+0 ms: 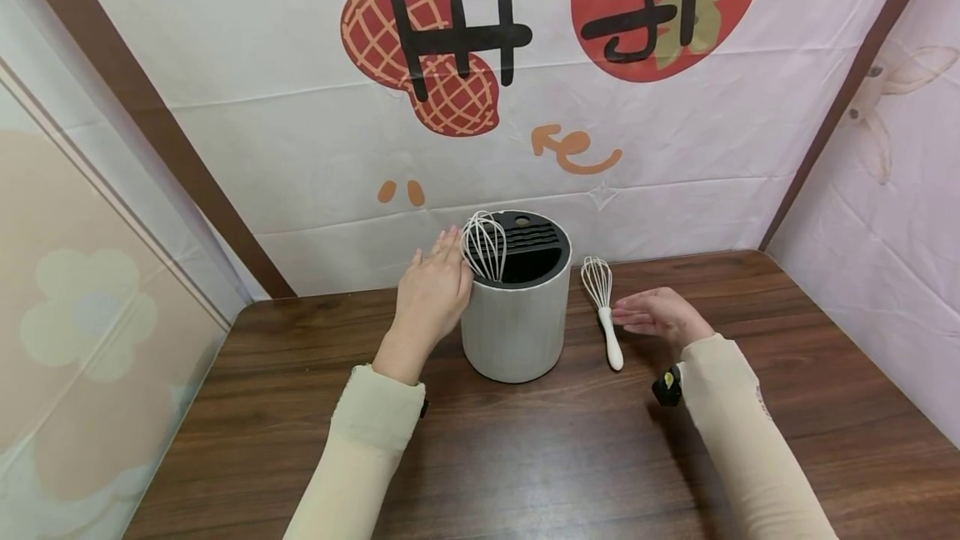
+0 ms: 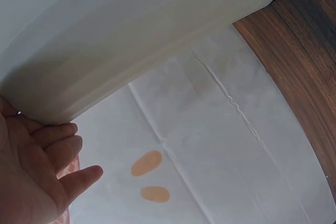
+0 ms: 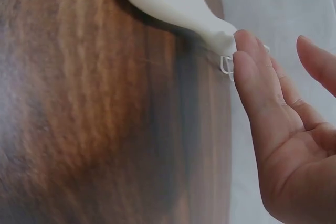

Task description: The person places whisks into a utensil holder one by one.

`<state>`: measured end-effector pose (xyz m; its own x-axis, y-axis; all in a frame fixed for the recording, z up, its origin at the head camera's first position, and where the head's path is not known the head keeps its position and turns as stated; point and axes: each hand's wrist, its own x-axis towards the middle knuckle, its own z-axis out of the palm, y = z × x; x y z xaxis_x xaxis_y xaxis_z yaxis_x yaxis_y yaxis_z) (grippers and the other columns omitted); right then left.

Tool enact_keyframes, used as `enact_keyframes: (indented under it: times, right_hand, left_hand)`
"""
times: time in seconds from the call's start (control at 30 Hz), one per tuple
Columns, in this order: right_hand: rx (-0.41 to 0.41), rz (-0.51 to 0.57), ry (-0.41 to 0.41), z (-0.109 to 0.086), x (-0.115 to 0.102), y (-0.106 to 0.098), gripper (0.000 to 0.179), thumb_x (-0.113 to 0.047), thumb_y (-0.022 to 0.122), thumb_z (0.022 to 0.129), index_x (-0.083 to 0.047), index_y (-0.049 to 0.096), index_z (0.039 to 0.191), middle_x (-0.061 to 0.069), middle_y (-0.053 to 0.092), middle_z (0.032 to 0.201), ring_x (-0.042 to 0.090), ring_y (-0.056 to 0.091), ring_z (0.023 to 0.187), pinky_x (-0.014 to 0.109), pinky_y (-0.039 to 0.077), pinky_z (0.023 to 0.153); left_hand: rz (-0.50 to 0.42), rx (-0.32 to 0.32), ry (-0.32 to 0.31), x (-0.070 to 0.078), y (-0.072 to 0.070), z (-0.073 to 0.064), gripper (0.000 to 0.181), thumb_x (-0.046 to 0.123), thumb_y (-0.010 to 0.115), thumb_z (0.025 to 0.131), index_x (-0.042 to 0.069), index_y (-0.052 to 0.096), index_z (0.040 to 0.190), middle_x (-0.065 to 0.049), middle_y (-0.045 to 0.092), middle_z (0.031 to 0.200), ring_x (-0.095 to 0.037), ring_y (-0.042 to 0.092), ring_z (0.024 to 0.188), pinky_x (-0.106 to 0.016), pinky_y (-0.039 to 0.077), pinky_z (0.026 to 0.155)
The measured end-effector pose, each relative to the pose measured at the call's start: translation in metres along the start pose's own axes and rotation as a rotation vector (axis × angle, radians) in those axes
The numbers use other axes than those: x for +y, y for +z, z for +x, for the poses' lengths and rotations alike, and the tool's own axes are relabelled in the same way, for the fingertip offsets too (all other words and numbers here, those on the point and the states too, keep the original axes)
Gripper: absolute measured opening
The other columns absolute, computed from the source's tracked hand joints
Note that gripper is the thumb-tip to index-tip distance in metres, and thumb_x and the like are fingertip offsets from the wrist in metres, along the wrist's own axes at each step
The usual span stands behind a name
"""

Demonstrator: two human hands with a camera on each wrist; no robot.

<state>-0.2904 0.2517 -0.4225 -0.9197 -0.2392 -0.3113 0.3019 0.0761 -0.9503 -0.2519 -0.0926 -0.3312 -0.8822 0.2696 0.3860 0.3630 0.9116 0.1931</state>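
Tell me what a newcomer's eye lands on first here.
A white round holder stands mid-table with a whisk upright in its dark insert, the left hand flat against its side. A second whisk lies on the wooden table to its right, the right hand open beside the handle.

Dark wood table [image 1: 525, 457] w/ printed cloth backdrop [image 1: 300, 148] behind

A round grey holder [image 1: 516, 330] with a black slotted top stands upright on the table, a wire whisk [image 1: 483, 245] standing head-up in its opening. A second white-handled whisk [image 1: 604, 313] lies flat just right of it, wires pointing toward the wall.
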Motion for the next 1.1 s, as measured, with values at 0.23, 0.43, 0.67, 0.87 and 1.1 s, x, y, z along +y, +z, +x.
enact_keyframes:
  times: [0.23, 0.43, 0.67, 0.87, 1.1]
  right_hand:
    - [-0.003, 0.005, 0.023, 0.000, 0.008, -0.003, 0.046, -0.004, 0.047, 0.097, 0.022, 0.034, 0.132, 0.008, 0.069, 0.097, 0.014, 0.067, 0.088, 0.031, 0.052, 0.084]
    - [0.025, -0.005, 0.012, 0.002, 0.018, -0.002, 0.044, -0.002, 0.046, 0.097, 0.022, 0.035, 0.132, 0.005, 0.068, 0.098, 0.012, 0.066, 0.087, 0.031, 0.052, 0.084]
    - [0.070, 0.018, 0.023, 0.005, 0.025, 0.005, 0.039, -0.002, 0.052, 0.095, 0.019, 0.045, 0.126, -0.002, 0.067, 0.088, 0.008, 0.064, 0.082, 0.028, 0.052, 0.080]
    - [0.136, 0.010, 0.020, 0.008, 0.027, 0.012, 0.042, -0.006, 0.060, 0.092, 0.019, 0.049, 0.123, -0.002, 0.067, 0.087, 0.004, 0.064, 0.079, 0.025, 0.053, 0.078]
    - [0.208, -0.046, 0.012, 0.014, 0.033, 0.019, 0.034, -0.009, 0.066, 0.088, 0.015, 0.060, 0.112, 0.000, 0.064, 0.088, 0.003, 0.062, 0.077, 0.022, 0.053, 0.075]
  left_hand:
    - [-0.004, -0.001, 0.000, 0.002, 0.000, 0.001, 0.048, 0.019, 0.029, 0.100, 0.001, 0.035, 0.144, -0.011, 0.035, 0.148, -0.022, 0.031, 0.137, -0.049, 0.025, 0.110]
    - [-0.003, 0.009, 0.007, 0.002, 0.000, 0.000, 0.050, 0.021, 0.025, 0.100, 0.000, 0.036, 0.144, -0.012, 0.035, 0.148, -0.024, 0.031, 0.137, -0.050, 0.027, 0.109]
    - [-0.007, -0.003, 0.003, 0.003, 0.001, 0.000, 0.050, 0.021, 0.024, 0.100, 0.001, 0.035, 0.144, -0.011, 0.034, 0.148, -0.023, 0.030, 0.137, -0.049, 0.027, 0.109]
    - [-0.009, -0.011, -0.001, 0.003, 0.000, 0.000, 0.050, 0.021, 0.023, 0.100, 0.000, 0.033, 0.145, -0.012, 0.033, 0.149, -0.023, 0.028, 0.138, -0.049, 0.026, 0.110]
    - [-0.010, -0.011, -0.006, 0.002, 0.001, 0.000, 0.050, 0.021, 0.024, 0.100, 0.001, 0.033, 0.145, -0.011, 0.032, 0.149, -0.022, 0.028, 0.138, -0.049, 0.026, 0.110]
